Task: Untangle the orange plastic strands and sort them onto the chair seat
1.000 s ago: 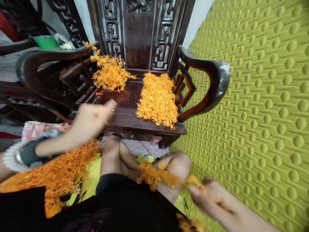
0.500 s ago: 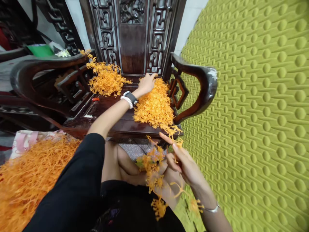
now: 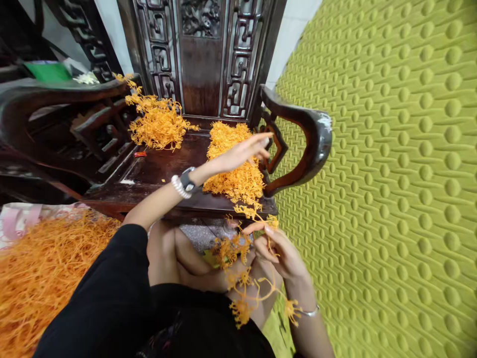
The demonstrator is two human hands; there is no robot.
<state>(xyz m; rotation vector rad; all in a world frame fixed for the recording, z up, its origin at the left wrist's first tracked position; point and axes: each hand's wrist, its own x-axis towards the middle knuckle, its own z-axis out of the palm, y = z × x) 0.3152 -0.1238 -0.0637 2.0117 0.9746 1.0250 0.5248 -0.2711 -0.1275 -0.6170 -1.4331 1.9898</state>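
Note:
My left hand (image 3: 250, 150), with a watch and beads at its wrist, hovers over a neat pile of orange branched plastic sprigs (image 3: 229, 181) on the dark wooden chair seat. Its fingers are stretched out and nothing shows in them. Near the seat's front edge, my right hand (image 3: 281, 251) pinches a bunch of orange plastic sprigs (image 3: 242, 291). The bunch hangs down over my lap, its frilly tips spread out. Some sprig tips reach from this hand up to the seat's edge, close to the pile.
A looser heap of orange sprigs (image 3: 158, 124) lies on the seat's left. Between them sits a small red object (image 3: 140, 154). A bag (image 3: 22, 219) overflowing with orange stems (image 3: 55, 268) stands at lower left. The chair's curved armrest (image 3: 318, 144) and a yellow-green padded surface (image 3: 391, 199) flank the right.
My left hand has moved from the back of the pile forward and to the right, its fingers now extended. My right hand keeps hold of the sprigs and has shifted slightly.

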